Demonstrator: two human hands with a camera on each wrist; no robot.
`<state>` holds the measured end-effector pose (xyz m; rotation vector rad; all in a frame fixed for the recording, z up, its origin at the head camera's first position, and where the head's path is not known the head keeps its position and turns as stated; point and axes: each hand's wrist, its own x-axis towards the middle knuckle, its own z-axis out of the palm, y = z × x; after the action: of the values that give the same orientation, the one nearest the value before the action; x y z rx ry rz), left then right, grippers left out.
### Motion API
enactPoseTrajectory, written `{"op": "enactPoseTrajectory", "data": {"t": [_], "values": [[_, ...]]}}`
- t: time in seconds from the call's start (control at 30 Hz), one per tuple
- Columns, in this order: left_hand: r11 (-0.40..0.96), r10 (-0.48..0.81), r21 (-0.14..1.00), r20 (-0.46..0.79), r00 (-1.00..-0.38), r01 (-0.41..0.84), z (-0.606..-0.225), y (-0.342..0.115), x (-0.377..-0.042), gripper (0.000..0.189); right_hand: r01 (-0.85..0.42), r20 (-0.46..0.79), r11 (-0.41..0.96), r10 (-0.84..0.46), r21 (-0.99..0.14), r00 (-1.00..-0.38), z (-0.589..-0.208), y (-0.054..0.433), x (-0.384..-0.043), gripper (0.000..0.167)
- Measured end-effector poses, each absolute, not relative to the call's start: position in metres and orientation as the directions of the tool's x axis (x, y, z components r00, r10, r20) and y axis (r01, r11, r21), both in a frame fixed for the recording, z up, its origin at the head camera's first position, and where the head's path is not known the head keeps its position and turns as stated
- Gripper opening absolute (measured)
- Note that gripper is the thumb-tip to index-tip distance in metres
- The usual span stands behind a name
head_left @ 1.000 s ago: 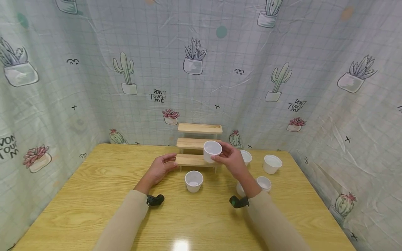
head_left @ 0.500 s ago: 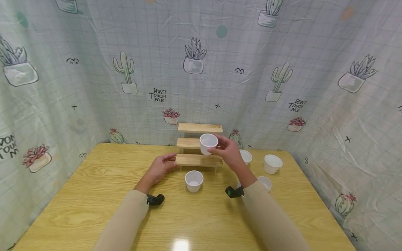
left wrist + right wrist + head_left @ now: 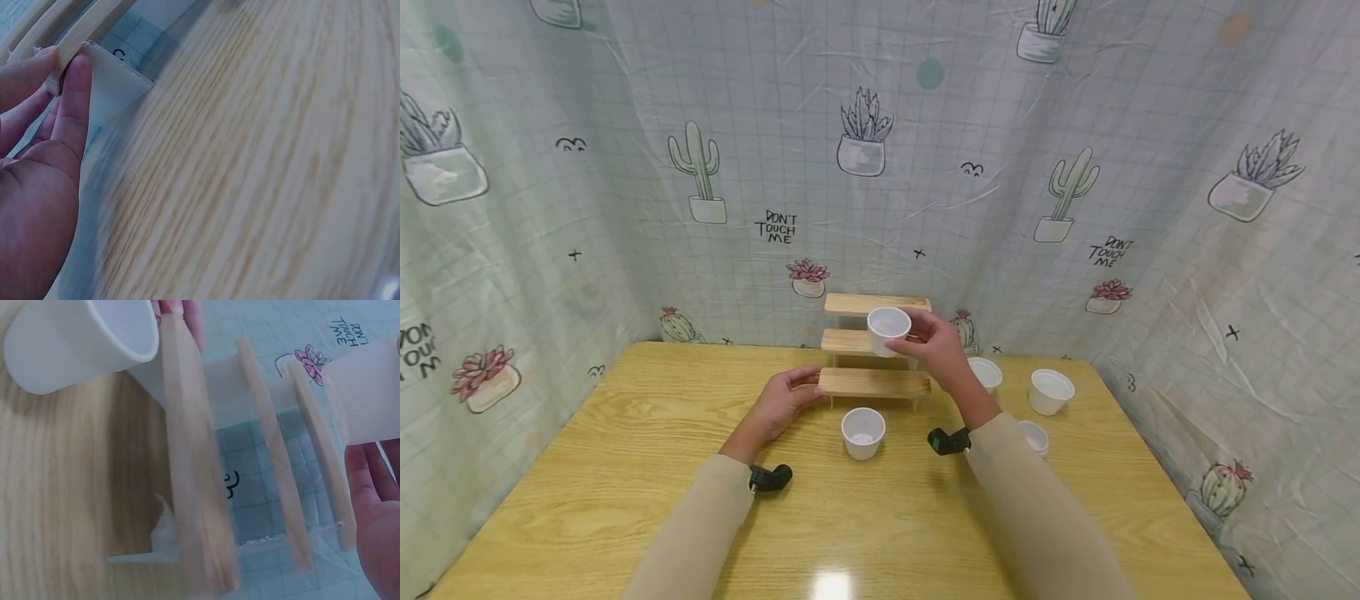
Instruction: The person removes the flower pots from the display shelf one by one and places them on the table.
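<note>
A three-tier wooden display stand (image 3: 872,383) with pale supports stands at the back of the table. My left hand (image 3: 784,402) pinches the left end of its lowest plank (image 3: 90,31), thumb and fingers on either side in the left wrist view. Up in front of the middle and top tiers, my right hand (image 3: 936,343) holds a white plastic cup (image 3: 883,337) by its right side, rim upward. The right wrist view shows part of this held cup (image 3: 369,394) close to the upper planks. Another white cup (image 3: 862,437) stands upright on the table before the stand.
To the right of the stand are more white cups: one behind the right forearm (image 3: 987,374), one farther right (image 3: 1051,392) and one partly hidden by the sleeve (image 3: 1035,437). A patterned curtain (image 3: 880,217) hangs close behind the stand.
My right hand has raised the held cup and moved it left, from before the lowest tiers to before the upper ones. The left hand and the stand have stayed put.
</note>
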<state>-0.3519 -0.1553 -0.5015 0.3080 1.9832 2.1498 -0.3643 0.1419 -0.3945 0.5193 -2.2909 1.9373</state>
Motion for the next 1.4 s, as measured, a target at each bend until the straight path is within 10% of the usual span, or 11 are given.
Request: {"op": "enactPoseTrajectory", "data": {"t": [1.4], "values": [[-0.106,0.285,0.994,0.028,-0.958,-0.003,-0.503,-0.155,-0.354,0.057,-0.304,0.292,0.126,-0.109,-0.944,-0.95,-0.375,0.098,-0.413,0.058]]}}
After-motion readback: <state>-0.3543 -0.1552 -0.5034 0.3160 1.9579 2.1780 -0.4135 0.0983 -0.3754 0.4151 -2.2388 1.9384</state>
